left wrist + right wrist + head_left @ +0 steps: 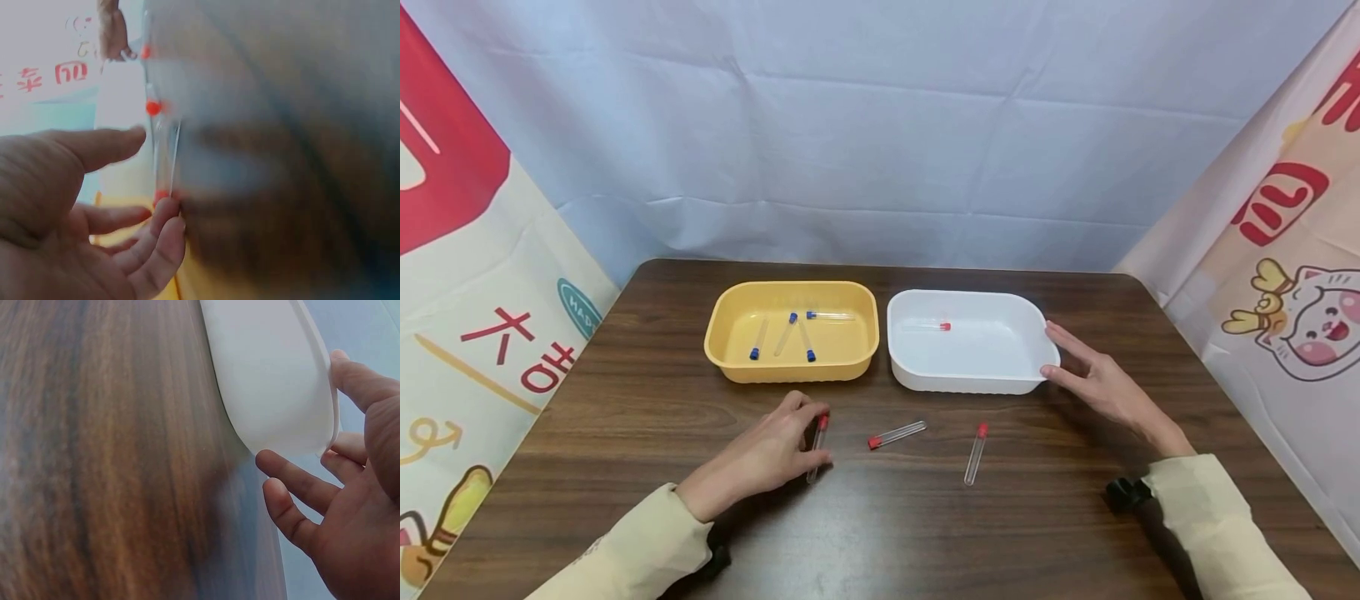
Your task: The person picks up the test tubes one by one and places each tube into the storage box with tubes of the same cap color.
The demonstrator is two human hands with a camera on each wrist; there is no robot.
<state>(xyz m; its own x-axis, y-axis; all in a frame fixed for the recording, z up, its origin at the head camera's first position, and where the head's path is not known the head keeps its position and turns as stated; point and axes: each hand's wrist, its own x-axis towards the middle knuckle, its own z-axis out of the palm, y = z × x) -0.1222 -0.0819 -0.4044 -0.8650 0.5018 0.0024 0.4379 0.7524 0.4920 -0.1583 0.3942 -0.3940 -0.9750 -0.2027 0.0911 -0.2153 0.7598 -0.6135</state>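
Note:
My left hand is low over the table at a red-capped test tube, fingers by its cap. In the left wrist view fingertips touch near the red cap, while the thumb stands apart from the clear tube. My right hand rests against the right end of a white basin, its fingers spread and fairly straight along the rim. One red-capped tube lies inside that basin. Two more, a slanted tube and a nearly upright-pointing tube, lie between the hands.
Left of the white basin stands a yellow basin, holding several blue-capped test tubes. Both basins sit toward the back of the dark wooden table. A pale cloth hangs behind, with printed cloths at either side.

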